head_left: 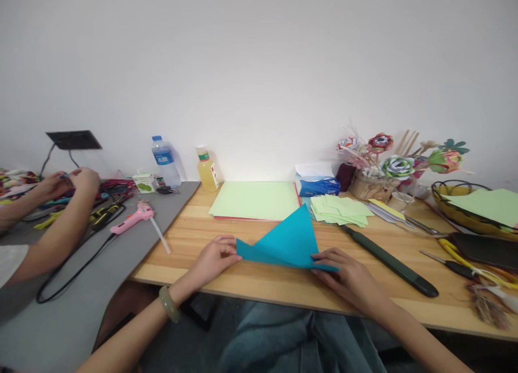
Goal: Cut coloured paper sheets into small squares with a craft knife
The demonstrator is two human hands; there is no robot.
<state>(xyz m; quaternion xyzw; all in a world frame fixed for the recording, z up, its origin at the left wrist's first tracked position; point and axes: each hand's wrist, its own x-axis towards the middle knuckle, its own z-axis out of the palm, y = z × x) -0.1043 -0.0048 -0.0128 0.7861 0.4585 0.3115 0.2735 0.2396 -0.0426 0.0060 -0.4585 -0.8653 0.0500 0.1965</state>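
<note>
A sheet of blue paper (289,241), folded so that one corner points up and away from me, is held at the front edge of the wooden table. My left hand (216,257) pinches its left corner between thumb and fingers. At the other end, my right hand (343,273) grips the right side, with a narrow strip of the paper showing between the fingers. Behind the paper lies a stack of light green sheets (257,199) with red edges beneath. Small green paper pieces (340,210) are piled to the right.
On the right lie a dark green long-handled tool (392,259), scissors (423,224) and a yellow basket (477,208). Paper flowers (399,167), a tissue pack (318,185) and a juice bottle (206,170) line the wall. Leftward are a pink glue gun (133,219) and another person's hands (83,180).
</note>
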